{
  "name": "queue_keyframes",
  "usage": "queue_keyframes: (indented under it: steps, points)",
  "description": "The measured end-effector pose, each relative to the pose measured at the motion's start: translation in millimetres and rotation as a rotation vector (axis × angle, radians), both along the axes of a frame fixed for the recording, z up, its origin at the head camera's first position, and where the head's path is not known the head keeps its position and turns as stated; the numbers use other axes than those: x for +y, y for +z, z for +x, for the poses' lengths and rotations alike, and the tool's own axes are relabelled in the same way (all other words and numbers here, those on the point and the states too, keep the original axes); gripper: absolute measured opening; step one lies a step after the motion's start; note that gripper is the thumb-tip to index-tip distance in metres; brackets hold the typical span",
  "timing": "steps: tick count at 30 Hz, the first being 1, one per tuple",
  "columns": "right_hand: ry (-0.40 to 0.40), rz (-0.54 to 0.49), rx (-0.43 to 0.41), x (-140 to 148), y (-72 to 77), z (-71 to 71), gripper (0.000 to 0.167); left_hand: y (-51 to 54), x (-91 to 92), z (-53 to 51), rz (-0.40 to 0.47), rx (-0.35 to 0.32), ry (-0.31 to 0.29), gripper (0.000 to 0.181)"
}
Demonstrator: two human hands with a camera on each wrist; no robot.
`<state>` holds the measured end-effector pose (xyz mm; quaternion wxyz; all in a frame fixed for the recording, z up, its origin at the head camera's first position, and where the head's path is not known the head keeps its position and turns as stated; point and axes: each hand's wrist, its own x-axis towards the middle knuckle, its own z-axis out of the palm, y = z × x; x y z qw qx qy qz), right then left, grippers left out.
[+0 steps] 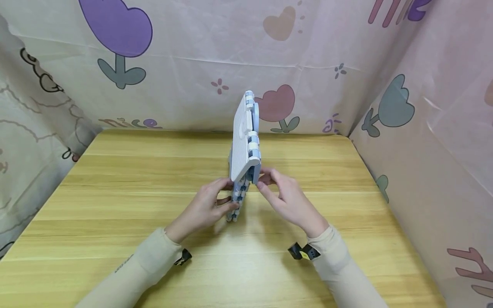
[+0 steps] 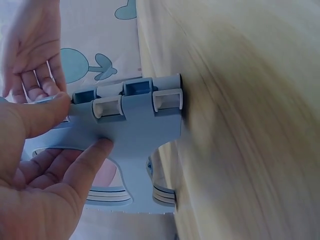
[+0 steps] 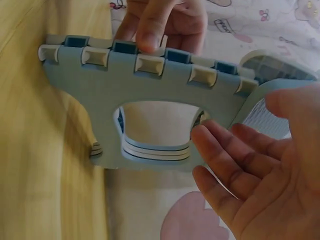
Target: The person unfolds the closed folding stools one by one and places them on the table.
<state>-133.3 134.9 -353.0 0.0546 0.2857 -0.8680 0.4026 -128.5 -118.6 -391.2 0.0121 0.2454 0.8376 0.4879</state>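
The folding stool [image 1: 244,155] stood on end near the middle of the wooden surface [image 1: 154,171], its top [image 1: 239,147] tilted away from the side panels [image 3: 95,77]. The left hand [image 1: 209,205] held it, thumb on the hinged edge and a finger against one panel, probably to keep so narrow a base from toppling. The right hand [image 1: 289,199] lay beside the top's lower corner, fingers loosely bent and slightly spread, perhaps placed to steady that side; whether they touched I could not tell.

The head view showed the tilt of the top but hid the panels' broad faces. The right wrist view revealed a cut-out with a layered rim [image 3: 157,151], and the left wrist view showed the panel's end meeting the surface.
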Motion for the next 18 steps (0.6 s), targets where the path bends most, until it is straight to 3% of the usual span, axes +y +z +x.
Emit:
queue_keyframes:
  steps: [5, 12, 18]
  points:
    - [0.012, 0.035, -0.037, -6, -4.2, -4.1, 0.044, -1.3, -2.5, 0.2, 0.01, 0.003, 0.008, 0.053]
    - [0.011, 0.028, -0.03, -18, -6.0, -10.8, 0.039, -0.8, -4.7, 2.1, 0.016, -0.006, 0.022, 0.052]
    - [0.031, 0.029, -0.077, -26, -8.7, -16.2, 0.034, -1.4, -6.1, 3.3, 0.031, -0.021, 0.028, 0.056]
